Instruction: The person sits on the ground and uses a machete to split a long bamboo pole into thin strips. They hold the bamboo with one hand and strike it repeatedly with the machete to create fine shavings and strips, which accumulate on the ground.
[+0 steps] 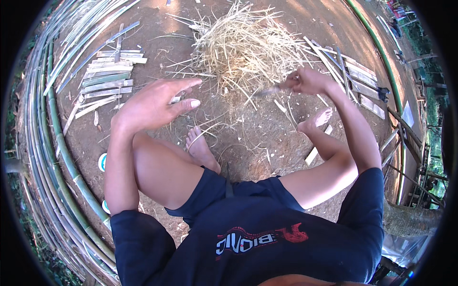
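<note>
My left hand (155, 104) is held out above my left knee, thumb and fingers apart, with nothing visibly gripped. A small pale piece shows in the gap between thumb and fingers; whether it touches the hand I cannot tell. On the other side, my right hand (307, 81) is closed around the handle of a knife (267, 91). Its blade is blurred and points left, toward the middle. Just beyond the blade lies a big heap of pale bamboo shavings (248, 45). A thin curled strip (206, 136) lies by my left foot.
Flat split bamboo pieces (107, 76) lie in a row at the left, with more slats (362, 81) at the right. Long bamboo poles (62, 138) curve along the left side. A green pole (381, 57) runs along the right. My bare feet rest on brown dirt (248, 157).
</note>
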Action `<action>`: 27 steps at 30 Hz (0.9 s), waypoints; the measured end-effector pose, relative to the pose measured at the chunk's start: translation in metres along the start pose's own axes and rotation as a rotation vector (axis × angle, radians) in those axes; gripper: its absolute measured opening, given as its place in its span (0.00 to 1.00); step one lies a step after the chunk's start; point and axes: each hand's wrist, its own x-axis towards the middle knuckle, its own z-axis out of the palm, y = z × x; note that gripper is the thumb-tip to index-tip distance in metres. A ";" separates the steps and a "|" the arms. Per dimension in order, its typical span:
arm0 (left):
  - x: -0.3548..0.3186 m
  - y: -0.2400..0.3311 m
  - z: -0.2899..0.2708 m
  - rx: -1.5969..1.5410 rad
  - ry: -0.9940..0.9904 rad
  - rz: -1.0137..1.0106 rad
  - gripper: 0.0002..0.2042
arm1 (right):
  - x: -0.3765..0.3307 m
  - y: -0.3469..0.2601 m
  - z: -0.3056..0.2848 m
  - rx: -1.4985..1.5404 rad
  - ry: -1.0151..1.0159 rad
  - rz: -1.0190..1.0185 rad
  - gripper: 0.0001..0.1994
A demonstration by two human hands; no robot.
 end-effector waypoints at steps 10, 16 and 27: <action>-0.001 -0.004 -0.007 -0.085 0.016 0.035 0.24 | 0.084 -0.005 0.015 0.047 -0.124 0.070 0.18; 0.002 -0.008 -0.012 -0.178 -0.031 -0.037 0.23 | 0.071 0.010 -0.008 -0.147 0.513 0.237 0.20; 0.003 0.006 -0.018 -0.158 -0.047 0.091 0.26 | -0.021 -0.047 0.080 -0.151 -0.339 -0.180 0.19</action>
